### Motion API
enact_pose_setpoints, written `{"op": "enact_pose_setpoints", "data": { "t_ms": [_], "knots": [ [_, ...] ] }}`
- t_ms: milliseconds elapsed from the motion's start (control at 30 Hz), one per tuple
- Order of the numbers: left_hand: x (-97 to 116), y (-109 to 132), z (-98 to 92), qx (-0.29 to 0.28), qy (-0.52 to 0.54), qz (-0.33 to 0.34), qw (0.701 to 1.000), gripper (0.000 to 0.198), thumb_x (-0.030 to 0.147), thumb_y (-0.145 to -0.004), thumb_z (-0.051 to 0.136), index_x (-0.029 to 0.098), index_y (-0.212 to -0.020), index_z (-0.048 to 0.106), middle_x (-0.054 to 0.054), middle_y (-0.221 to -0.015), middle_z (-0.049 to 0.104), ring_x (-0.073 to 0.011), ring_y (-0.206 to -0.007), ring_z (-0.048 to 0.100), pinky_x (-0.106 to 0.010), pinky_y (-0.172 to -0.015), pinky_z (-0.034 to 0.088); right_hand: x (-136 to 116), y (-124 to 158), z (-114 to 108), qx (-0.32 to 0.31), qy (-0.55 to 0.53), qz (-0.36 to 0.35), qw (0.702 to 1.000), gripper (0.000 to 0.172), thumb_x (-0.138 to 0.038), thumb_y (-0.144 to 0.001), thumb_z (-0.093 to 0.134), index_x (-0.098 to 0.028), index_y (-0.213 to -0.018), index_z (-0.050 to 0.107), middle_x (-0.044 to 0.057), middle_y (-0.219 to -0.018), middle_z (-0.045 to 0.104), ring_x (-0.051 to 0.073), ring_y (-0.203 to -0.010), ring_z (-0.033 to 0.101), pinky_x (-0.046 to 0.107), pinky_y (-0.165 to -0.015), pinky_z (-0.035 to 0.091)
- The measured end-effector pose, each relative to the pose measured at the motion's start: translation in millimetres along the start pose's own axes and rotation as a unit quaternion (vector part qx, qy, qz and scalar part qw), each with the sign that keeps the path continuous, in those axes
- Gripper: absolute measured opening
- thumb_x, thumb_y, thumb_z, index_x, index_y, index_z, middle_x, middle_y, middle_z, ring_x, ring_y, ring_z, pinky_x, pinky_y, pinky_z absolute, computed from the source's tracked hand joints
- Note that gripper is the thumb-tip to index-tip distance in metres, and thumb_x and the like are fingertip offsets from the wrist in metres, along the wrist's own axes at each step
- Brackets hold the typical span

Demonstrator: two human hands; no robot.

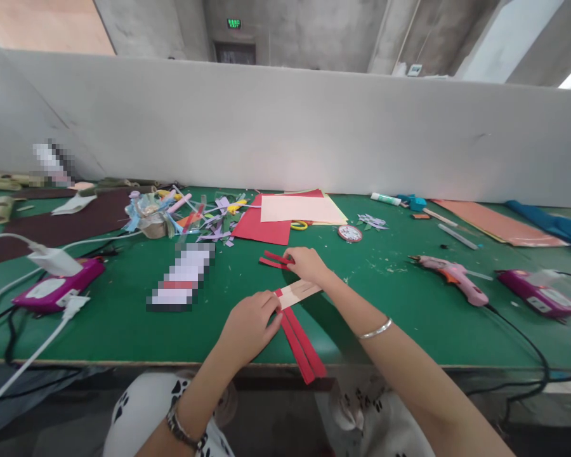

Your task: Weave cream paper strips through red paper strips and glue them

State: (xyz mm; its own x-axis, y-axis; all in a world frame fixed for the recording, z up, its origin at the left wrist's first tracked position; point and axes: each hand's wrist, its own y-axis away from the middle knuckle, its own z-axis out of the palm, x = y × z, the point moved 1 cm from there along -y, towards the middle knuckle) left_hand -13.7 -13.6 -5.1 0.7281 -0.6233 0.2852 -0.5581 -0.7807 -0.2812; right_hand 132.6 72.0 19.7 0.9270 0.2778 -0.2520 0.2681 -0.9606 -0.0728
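Observation:
Red paper strips (pixel 301 348) and cream paper strips (pixel 297 292) cross each other at the front of the green table. My left hand (pixel 254 320) is closed on the strips at the crossing, pinching them with thumb and fingers. Farther out, my right hand (pixel 307 265) has its fingers closed on the upper part of the red strips, whose tips (pixel 272 259) stick out to the left. The cream strips run to the right, partly under my right forearm. The red ones slope toward the table's front edge. How the strips join is hidden by my left fingers.
Red paper (pixel 261 222) and a pale pink sheet (pixel 299 208) lie behind, with yellow scissors handles (pixel 299 225). A pink glue gun (pixel 452 276) and purple power strip (pixel 540 293) are right. Another power strip (pixel 59 285) and cables are left. Paper scraps (pixel 216 219) lie beyond.

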Motion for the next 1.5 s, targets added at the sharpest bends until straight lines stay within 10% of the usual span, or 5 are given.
{"op": "enact_pose_setpoints", "data": {
  "t_ms": [300, 533, 933, 1300, 1500],
  "knots": [
    [-7, -2, -2.1, 0.073, 0.075, 0.013, 0.994, 0.016, 0.022, -0.082, 0.041, 0.017, -0.087, 0.056, -0.008, -0.094, 0.059, -0.0214, -0.090, 0.055, -0.036, -0.079, 0.044, 13, 24, -45, 0.131, -0.227, 0.002, 0.965, 0.011, -0.022, -0.077, 0.043, -0.016, -0.083, 0.051, 0.000, -0.075, 0.062, 0.009, -0.065, 0.056, 0.022, -0.060, 0.044],
    [11, -19, -28.3, 0.083, 0.343, -0.041, 0.935, 0.049, 0.034, -0.077, 0.052, 0.019, -0.120, 0.035, -0.003, -0.095, 0.058, -0.0139, -0.076, 0.058, -0.028, -0.074, 0.046, -2, 67, -65, 0.207, -0.576, 0.010, 0.791, 0.017, -0.030, -0.064, 0.060, -0.018, -0.071, 0.051, -0.005, -0.060, 0.059, 0.006, -0.047, 0.052, 0.020, -0.048, 0.041],
    [17, -54, -52.4, 0.089, 0.305, 0.020, 0.948, 0.014, 0.029, -0.074, 0.055, 0.017, -0.067, 0.053, 0.004, -0.065, 0.044, -0.0095, -0.057, 0.040, -0.022, -0.053, 0.034, -1, 89, -68, 0.238, -0.638, 0.014, 0.732, 0.020, -0.030, -0.062, 0.064, -0.018, -0.070, 0.050, -0.006, -0.058, 0.059, 0.006, -0.047, 0.055, 0.019, -0.048, 0.044],
    [7, -43, -56.6, 0.140, 0.321, -0.016, 0.937, 0.009, 0.024, -0.080, 0.045, 0.019, -0.074, 0.051, 0.000, -0.078, 0.044, -0.0118, -0.069, 0.045, -0.023, -0.062, 0.040, -1, 100, -79, 0.526, -0.271, -0.063, 0.804, 0.051, -0.019, -0.070, 0.058, -0.026, -0.116, 0.038, 0.005, -0.107, 0.049, 0.018, -0.100, 0.049, 0.038, -0.088, 0.040],
    [13, -34, -68.7, 0.110, 0.411, 0.004, 0.905, 0.010, 0.022, -0.081, 0.044, 0.020, -0.072, 0.048, 0.001, -0.078, 0.041, -0.0119, -0.069, 0.043, -0.022, -0.061, 0.038, -20, 112, -80, 0.262, -0.122, -0.129, 0.949, 0.030, -0.035, -0.078, 0.051, -0.029, -0.108, 0.051, 0.004, -0.123, 0.044, 0.024, -0.118, 0.037, 0.045, -0.098, 0.026]
  ]
}}
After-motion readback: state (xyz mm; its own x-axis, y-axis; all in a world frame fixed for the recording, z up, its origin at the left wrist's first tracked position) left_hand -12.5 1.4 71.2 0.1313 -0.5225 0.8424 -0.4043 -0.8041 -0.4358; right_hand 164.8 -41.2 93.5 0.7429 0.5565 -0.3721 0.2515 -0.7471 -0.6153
